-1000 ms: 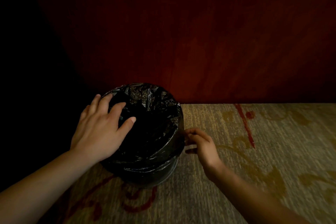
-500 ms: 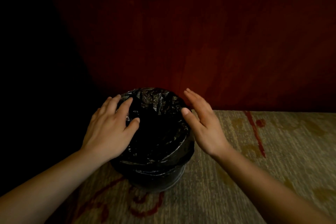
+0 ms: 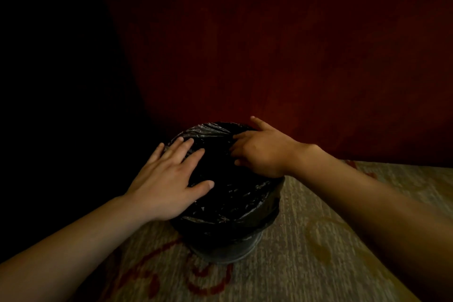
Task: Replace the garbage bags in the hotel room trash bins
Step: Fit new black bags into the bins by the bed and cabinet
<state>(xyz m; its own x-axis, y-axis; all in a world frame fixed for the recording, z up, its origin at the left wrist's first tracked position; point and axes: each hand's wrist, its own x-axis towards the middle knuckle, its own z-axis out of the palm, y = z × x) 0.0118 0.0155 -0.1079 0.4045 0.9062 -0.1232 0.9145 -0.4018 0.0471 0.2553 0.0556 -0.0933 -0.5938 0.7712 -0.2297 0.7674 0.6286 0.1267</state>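
Left hand point(image 3: 166, 186) flat, fingers spread, resting on the garbage bag point(image 3: 235, 198) over the trash bin point(image 3: 225, 251) mouth. Right hand point(image 3: 259, 152) just beyond it at the far rim, fingers curled into the bag film, index stuck out. Bin under both hands on the carpet point(image 3: 306, 265), red wall point(image 3: 269, 56) just past the right hand.

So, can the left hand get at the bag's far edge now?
Probably yes: the left hand lies flat on the bag, the far edge beyond it is bare, and the right hand grips only the right side.
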